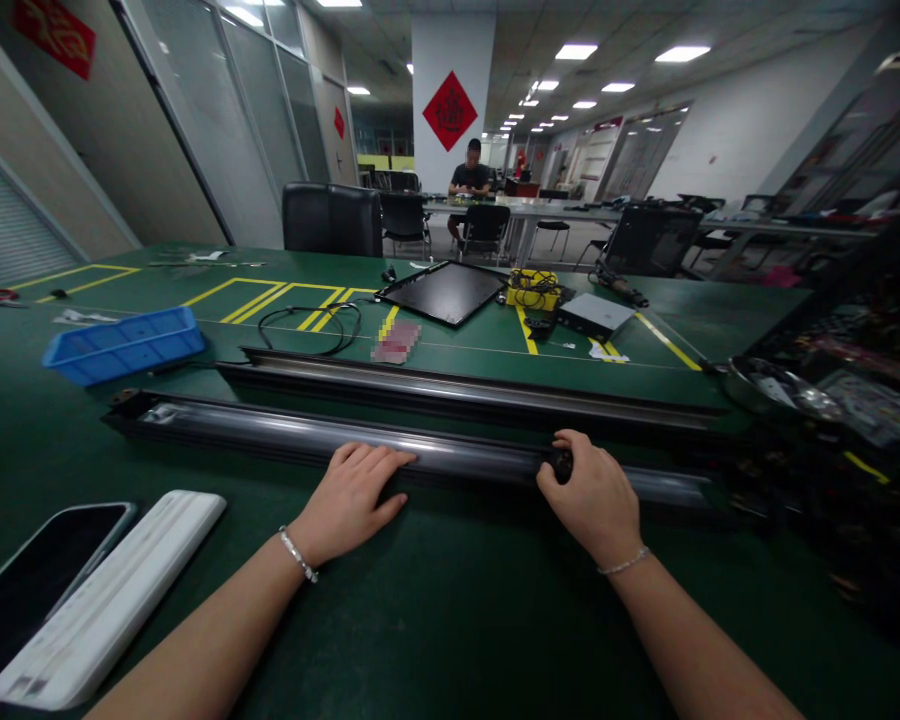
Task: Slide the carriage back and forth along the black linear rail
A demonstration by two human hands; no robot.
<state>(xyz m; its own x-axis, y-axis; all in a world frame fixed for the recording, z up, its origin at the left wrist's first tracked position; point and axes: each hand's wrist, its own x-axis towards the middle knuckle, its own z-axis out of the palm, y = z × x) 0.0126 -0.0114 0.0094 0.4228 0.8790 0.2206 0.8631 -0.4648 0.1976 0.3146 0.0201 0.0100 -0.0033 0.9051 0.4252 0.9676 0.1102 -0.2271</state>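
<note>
Two long dark metal rails lie side by side across the green table. My left hand (352,495) rests with fingers laid flat on the near rail (270,432), holding nothing. My right hand (592,495) is closed round a small black round-ended tool (562,463) pressed against the same rail further right. The far rail (457,390) lies untouched just behind.
A blue tray (124,343) stands at the left. A white flat bar (105,595) and a phone (37,575) lie near the front left. A black cable (307,325), black panel (446,292), yellow box (531,288) and grey box (596,315) sit farther back. A person sits at a distant table.
</note>
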